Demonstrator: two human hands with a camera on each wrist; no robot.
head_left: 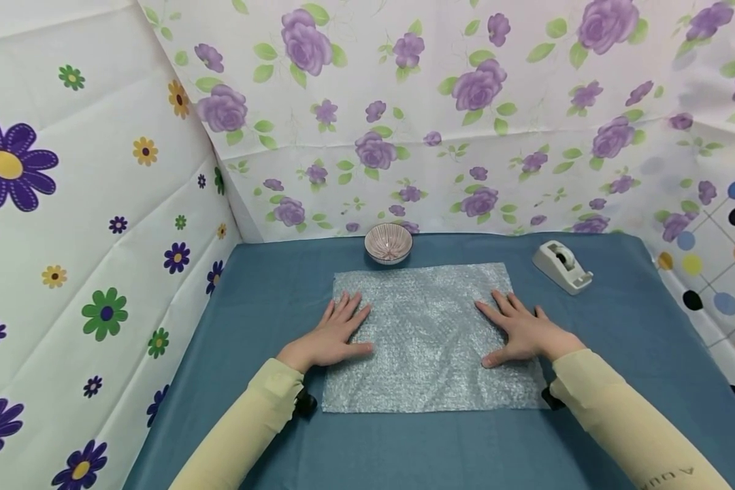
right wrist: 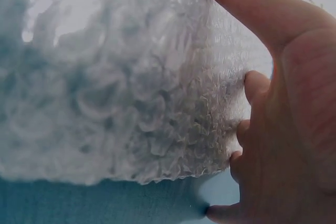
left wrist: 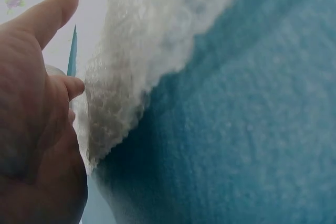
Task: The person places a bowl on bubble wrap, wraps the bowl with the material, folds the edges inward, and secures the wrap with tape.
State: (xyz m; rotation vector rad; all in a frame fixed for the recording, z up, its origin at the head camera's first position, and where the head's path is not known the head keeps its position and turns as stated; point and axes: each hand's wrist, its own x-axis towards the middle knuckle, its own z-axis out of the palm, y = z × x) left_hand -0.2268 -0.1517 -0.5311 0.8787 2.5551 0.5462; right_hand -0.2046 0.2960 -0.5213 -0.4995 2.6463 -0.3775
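A rectangular sheet of clear bubble wrap lies spread on the blue cloth of the table. My left hand rests on its left side with fingers spread. On the opposite side my right hand touches the sheet, its fingers also spread and straight. In the left wrist view the bubble wrap shows its edge beside the left hand. The right wrist view has the bubbles close up, with the thumb and fingertips of the right hand touching the sheet or just at its edge.
A small striped bowl stands behind the sheet, near the table's back edge. To the back right sits a white tape dispenser. Flowered cloth hangs behind the blue tablecloth, with more patterned cloth on both sides.
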